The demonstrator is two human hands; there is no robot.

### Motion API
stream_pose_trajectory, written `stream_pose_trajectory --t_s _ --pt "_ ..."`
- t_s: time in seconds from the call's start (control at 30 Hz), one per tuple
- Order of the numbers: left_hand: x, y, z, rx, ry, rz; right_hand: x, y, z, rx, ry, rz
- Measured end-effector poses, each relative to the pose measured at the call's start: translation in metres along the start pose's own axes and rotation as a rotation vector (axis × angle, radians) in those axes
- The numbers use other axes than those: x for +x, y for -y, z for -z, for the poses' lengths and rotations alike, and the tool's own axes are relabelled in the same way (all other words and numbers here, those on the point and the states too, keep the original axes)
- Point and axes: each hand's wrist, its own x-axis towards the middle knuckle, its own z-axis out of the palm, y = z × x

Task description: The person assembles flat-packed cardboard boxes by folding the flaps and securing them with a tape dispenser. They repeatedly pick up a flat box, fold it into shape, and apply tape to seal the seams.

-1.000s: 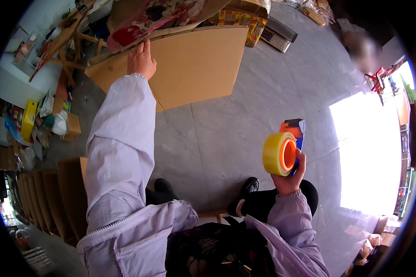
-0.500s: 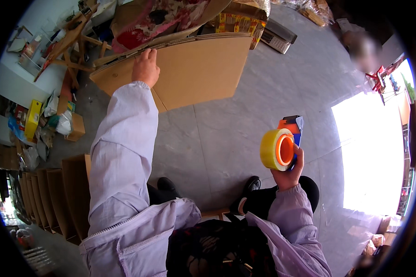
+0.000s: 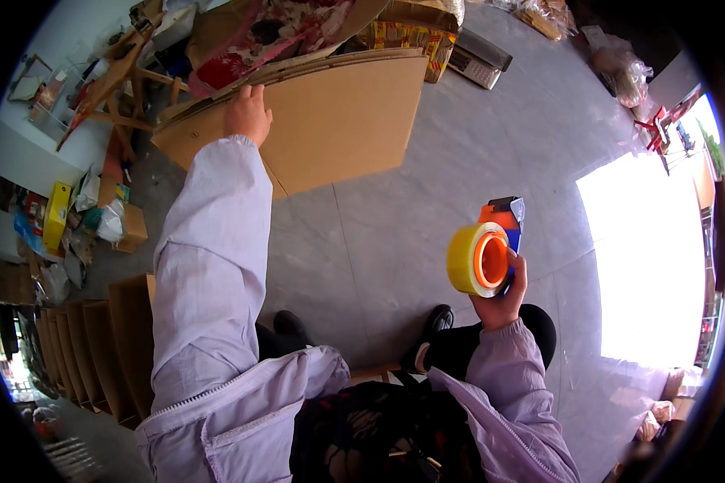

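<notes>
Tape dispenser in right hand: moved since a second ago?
Cannot tell. The tape dispenser sits about where it was in the picture, above the black shoe, but the flat cardboard shows the camera itself shifted.
</notes>
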Motion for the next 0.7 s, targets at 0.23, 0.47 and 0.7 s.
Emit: stream_pose_trajectory --t_s 0.23,0.47,0.7 --pt "-0.007 -0.013 0.014 -0.015 0.192 0.061 0.0 0.002 0.003 -0.004 -0.001 0.006" --pt "-0.024 -0.014 0.03 -0.058 0.155 -0.071 -0.001 0.002 -0.003 -0.014 -0.002 -0.007" --pt "-0.092 -0.048 0.087 -0.283 0.157 -0.224 -0.01 0.003 -0.002 -0.029 0.057 0.046"
